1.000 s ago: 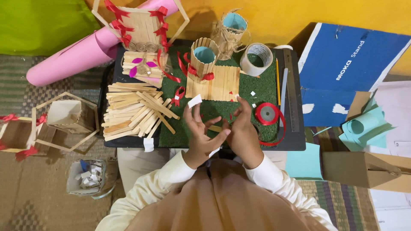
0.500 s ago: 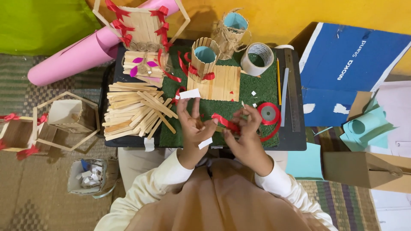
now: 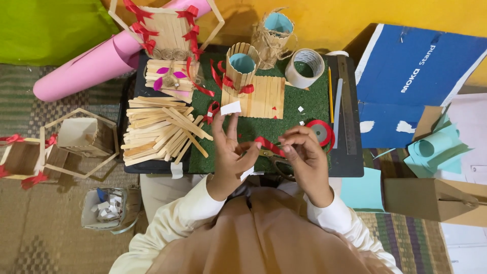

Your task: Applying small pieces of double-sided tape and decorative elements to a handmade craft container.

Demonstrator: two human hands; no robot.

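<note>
- Green turf mat [image 3: 304, 109] covers the dark tabletop [image 3: 350, 165], which stands against a yellow wall with woven matting below.
- Left hand [image 3: 231, 155] is raised, fingers spread; a small white paper scrap [image 3: 231, 107] sticks to one fingertip, and its thumb meets the short strip of red ribbon [image 3: 269, 146].
- Right hand [image 3: 304, 155] has its grip closed on that strip's other end, so the ribbon spans between both hands above the mat's near edge.
- Red ribbon spool [image 3: 320, 133] lies just behind the right hand.
- Loose pile of flat wooden craft sticks [image 3: 160, 129] sits left of the left hand.
- Stick-built cup with a blue inside [image 3: 242, 63] stands farther back.
</note>
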